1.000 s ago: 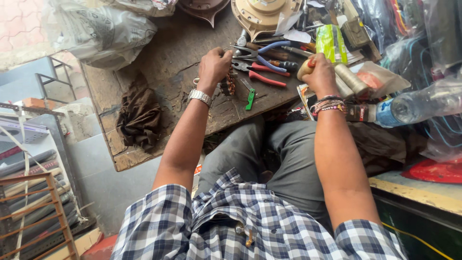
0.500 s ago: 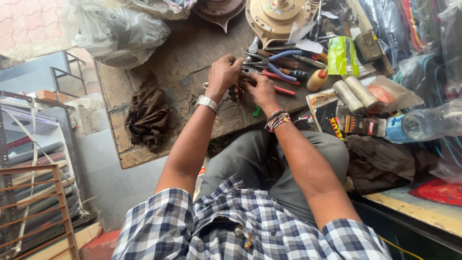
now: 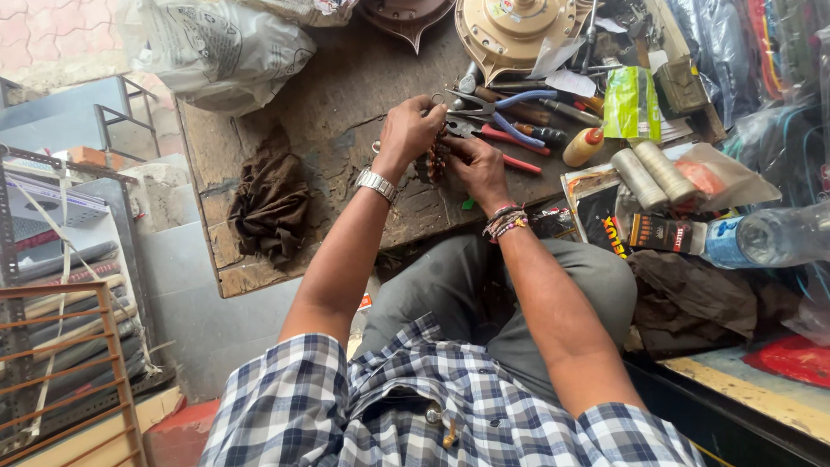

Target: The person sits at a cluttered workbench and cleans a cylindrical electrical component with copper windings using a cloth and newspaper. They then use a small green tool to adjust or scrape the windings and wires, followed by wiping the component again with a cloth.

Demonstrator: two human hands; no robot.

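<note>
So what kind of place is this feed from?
Most likely a small electrical repair stall. A worn wooden bench carries pliers, a round motor housing and tape rolls, and both hands work a small dark part at its middle.

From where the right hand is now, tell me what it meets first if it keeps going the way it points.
The right hand points up-left toward the left hand. It would first meet the small dark part held between them, which it probably touches already; depth is unclear.
</note>
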